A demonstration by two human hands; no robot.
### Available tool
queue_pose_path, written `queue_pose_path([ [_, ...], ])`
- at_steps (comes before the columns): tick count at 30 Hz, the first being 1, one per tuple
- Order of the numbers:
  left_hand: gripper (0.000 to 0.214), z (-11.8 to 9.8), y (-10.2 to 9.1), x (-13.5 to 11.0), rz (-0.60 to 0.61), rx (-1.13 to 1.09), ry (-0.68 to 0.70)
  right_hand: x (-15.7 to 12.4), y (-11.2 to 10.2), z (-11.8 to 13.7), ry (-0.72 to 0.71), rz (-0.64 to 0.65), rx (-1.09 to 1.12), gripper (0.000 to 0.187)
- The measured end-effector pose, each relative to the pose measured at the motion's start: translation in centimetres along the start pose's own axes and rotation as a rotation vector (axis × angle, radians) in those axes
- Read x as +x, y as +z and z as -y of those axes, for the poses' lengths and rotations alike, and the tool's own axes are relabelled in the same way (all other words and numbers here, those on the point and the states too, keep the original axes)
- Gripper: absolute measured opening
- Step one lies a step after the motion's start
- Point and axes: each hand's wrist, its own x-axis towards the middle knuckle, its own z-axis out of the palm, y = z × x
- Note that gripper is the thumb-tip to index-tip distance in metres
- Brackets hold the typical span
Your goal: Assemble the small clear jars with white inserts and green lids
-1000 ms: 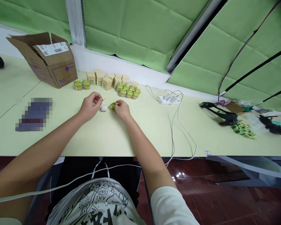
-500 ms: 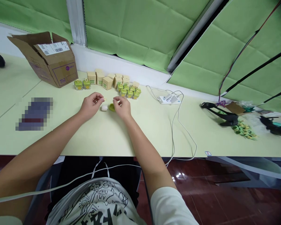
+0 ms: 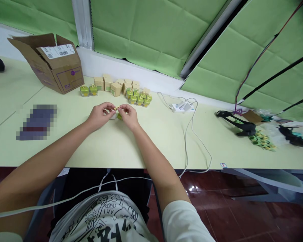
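Left hand (image 3: 99, 115) and right hand (image 3: 128, 116) have drawn together. Far left, an open brown cardboard box (image 3: 68, 79) bears an illegible white label (image 3: 57, 51); rightward, both hands' fingertips pinch a small yellow piece (image 3: 116, 108), partly hiding a white piece (image 3: 113, 116) and green piece (image 3: 119, 116).

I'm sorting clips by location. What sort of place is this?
Probably an indoor workroom or office: an open cardboard box, small tan cartons and a power strip sit on a long table.

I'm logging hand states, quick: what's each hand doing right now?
Left hand: closed, pinching the yellow piece.
Right hand: closed, fingertips on the same yellow piece.
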Motion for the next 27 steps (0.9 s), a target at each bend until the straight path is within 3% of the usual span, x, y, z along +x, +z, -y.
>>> queue_pose_path([
  [20, 0.031, -0.3, -0.2, 0.0, -0.078, -0.095, -0.05, -0.2, 0.4, -0.5, -0.181, 0.099, -0.074, 0.034],
  [23, 0.035, -0.4, -0.2, 0.0, -0.05, -0.108, -0.059, 0.4, 0.0, -0.9, -0.143, 0.004, -0.032, 0.033],
  [27, 0.029, -0.4, -0.4, 0.0, -0.072, 0.001, -0.029, 1.5, -1.3, -1.4, -0.071, -0.228, 0.019, 0.023],
])
